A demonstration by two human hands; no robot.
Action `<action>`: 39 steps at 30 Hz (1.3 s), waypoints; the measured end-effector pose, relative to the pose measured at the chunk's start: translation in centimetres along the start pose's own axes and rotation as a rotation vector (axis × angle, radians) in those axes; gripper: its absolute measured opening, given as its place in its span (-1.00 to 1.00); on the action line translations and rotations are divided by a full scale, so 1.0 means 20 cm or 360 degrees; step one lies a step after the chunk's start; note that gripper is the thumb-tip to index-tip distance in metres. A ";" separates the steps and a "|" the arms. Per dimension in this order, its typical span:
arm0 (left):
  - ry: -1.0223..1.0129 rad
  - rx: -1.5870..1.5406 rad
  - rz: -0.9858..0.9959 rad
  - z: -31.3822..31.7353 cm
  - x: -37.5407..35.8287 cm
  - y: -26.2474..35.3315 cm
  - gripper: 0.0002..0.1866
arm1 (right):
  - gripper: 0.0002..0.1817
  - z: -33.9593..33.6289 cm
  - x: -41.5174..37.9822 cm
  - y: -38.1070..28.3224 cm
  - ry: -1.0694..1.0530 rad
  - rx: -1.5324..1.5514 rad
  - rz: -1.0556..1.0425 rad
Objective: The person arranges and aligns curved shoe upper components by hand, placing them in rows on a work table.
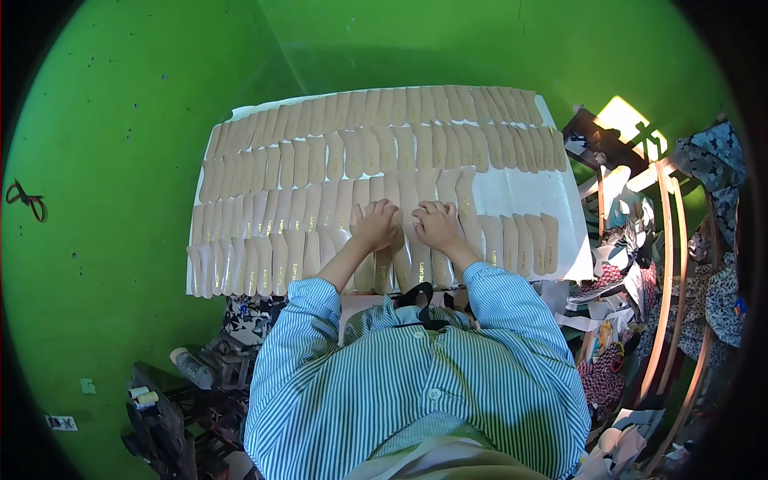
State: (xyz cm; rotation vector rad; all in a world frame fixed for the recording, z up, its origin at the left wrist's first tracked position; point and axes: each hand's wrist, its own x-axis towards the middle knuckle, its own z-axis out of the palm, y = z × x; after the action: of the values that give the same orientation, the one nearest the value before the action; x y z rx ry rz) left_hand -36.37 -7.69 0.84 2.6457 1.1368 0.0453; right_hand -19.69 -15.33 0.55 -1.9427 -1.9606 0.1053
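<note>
A footwear workshop — insoles [404, 148] laid in rows, thread spools [147, 398], heaped fabric scraps [600, 378].

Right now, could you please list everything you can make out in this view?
Flat insole-shaped pieces: many, beige, four rows on the board
Broad flat board: one, white, beneath the pieces
Painted walls: at least two, green, around the board
Looped cord: one, dark, far left
Spool-like cylinders: two, pale, lower left
Curved wood-like strips: several, brown, right
Patterned fabric scraps: many, mixed colours, right
Striped shirt: one, blue-white, bottom centre
Left hand: one, bare, on the pieces
Right hand: one, bare, on the pieces
</note>
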 end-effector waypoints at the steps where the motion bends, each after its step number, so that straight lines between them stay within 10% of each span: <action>1: 0.0004 0.0018 -0.0008 0.02 -0.01 0.00 -0.45 | -0.70 0.01 0.00 0.00 -0.0080 -0.0010 0.0023; 14: -0.0032 0.0023 -0.0038 -0.02 -0.03 0.02 -0.46 | -0.71 0.01 0.03 0.01 -0.0131 -0.0003 0.0065; 22: 0.0076 -0.0104 -0.0071 -0.06 0.04 0.12 -0.51 | -0.70 -0.07 0.11 0.05 -0.0045 -0.0068 0.0638; 39: 0.0195 -0.0109 0.0174 -0.01 0.23 0.07 -0.57 | -0.60 -0.07 0.22 0.11 0.0179 -0.0050 0.0436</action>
State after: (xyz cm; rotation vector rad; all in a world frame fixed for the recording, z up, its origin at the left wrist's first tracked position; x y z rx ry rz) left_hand -32.16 -5.22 0.98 2.6726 1.0061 0.2657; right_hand -17.17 -11.20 2.04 -2.1780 -1.6269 0.0367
